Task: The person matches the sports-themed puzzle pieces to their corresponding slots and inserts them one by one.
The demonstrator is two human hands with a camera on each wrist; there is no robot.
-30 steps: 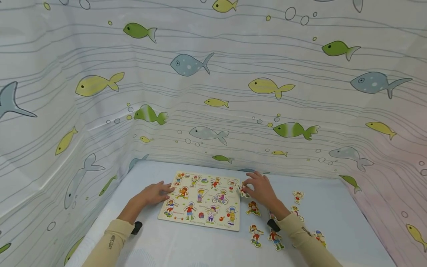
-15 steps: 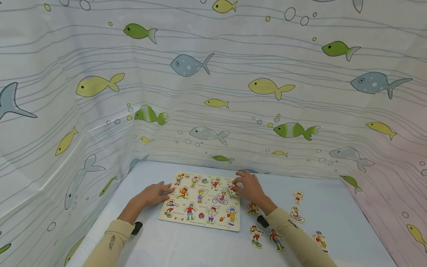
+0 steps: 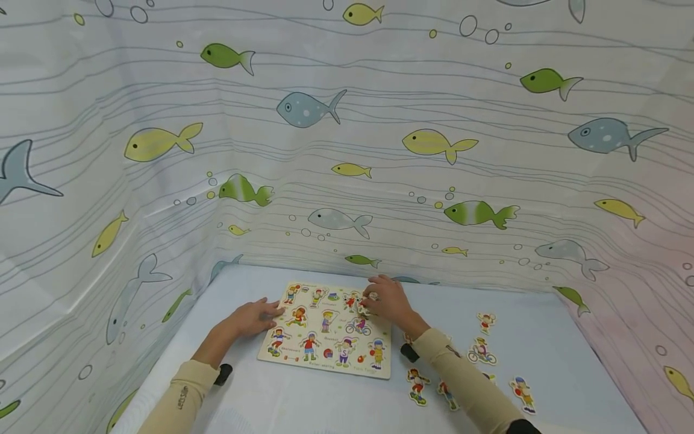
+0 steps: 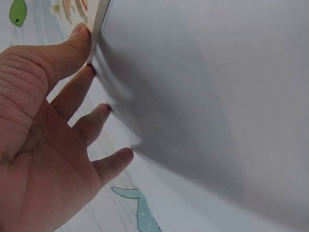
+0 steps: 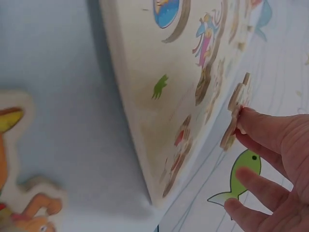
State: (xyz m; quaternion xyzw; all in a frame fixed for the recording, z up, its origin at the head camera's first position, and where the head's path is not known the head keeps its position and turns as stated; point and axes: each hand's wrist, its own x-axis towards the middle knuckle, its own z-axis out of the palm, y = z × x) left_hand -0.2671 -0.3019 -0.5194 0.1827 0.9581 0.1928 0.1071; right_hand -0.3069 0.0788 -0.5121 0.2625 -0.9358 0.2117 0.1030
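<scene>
A cream wooden puzzle board (image 3: 303, 361) printed with children playing sports lies flat on the table. Along its left edge rests my left hand (image 3: 255, 316), fingers spread; in the left wrist view the thumb (image 4: 77, 46) touches the board's rim and the index fingertip is right at the edge. My right hand (image 3: 387, 301) pinches a figure-shaped wooden puzzle piece (image 5: 235, 104) between thumb and index finger, raised over the board's upper right. The right wrist view shows the piece edge-on, its printed face mostly hidden, the other fingers spread apart.
Several loose figure pieces lie right of the board, among them a cyclist (image 3: 481, 351), a skateboarder (image 3: 417, 386) and a blue-capped figure (image 3: 523, 395). The right forearm partly covers some. A fish-patterned curtain (image 3: 347, 199) rises behind the pale table (image 3: 547, 337).
The right hand has carried the puzzle piece leftward, from beside the board's right edge to over its upper right pictures. The left hand has stayed at the left edge.
</scene>
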